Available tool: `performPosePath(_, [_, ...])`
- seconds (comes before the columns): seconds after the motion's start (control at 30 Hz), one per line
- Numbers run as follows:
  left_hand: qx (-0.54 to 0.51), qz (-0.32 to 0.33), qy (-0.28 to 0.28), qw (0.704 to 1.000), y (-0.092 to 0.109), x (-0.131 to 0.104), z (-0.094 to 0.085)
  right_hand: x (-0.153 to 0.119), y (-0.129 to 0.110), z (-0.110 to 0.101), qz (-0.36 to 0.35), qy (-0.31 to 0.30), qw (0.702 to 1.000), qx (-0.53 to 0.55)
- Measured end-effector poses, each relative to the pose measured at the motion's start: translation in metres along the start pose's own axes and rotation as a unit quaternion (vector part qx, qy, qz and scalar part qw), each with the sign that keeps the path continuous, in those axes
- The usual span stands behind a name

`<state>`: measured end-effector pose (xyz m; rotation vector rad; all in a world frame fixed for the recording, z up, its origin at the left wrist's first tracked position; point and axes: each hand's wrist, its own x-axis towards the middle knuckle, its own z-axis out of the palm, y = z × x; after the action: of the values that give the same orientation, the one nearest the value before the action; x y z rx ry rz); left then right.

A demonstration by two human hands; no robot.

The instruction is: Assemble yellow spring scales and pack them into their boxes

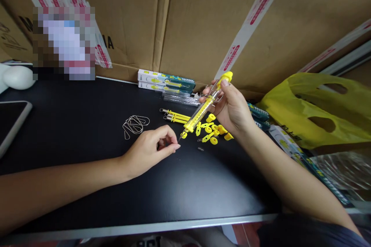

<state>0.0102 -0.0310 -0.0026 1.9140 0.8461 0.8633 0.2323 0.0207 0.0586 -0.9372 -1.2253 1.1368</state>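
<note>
The right hand (232, 110) grips one spring scale (199, 114); the left hand (152, 146) pinches its single hook (181, 137). Two stacked boxes (162, 81) lie beyond the left hand.

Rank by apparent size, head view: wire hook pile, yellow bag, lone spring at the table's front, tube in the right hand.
1. Yellow bag
2. Tube in the right hand
3. Wire hook pile
4. Lone spring
</note>
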Motion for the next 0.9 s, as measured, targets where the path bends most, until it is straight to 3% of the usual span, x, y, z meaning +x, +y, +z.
performPosePath(0.1, [0.022, 0.032, -0.021, 0.999, -0.001, -0.002, 0.000, 0.006, 0.006, -0.006, 0.012, 0.005, 1.000, -0.002])
performPosePath(0.27, [0.040, 0.088, -0.107, 0.990, -0.001, -0.002, 0.001, 0.011, 0.018, -0.012, 0.048, -0.017, 0.998, 0.024])
performPosePath(0.4, [0.022, 0.078, -0.150, 0.985, 0.001, -0.003, 0.001, 0.016, 0.025, -0.017, 0.074, -0.040, 0.996, 0.044])
performPosePath(0.57, [-0.017, 0.050, -0.210, 0.976, 0.001, -0.006, 0.003, 0.026, 0.033, -0.027, 0.089, -0.021, 0.995, 0.048])
performPosePath(0.7, [-0.025, 0.042, -0.199, 0.979, -0.001, -0.004, 0.002, 0.020, 0.031, -0.019, 0.100, -0.023, 0.993, 0.054])
performPosePath(0.8, [-0.019, 0.011, -0.166, 0.986, 0.000, -0.001, 0.000, 0.008, 0.026, -0.005, 0.106, -0.057, 0.992, 0.050])
performPosePath(0.9, [0.002, 0.023, -0.171, 0.985, 0.001, 0.000, 0.000, 0.001, 0.021, 0.002, 0.102, -0.084, 0.990, 0.042])
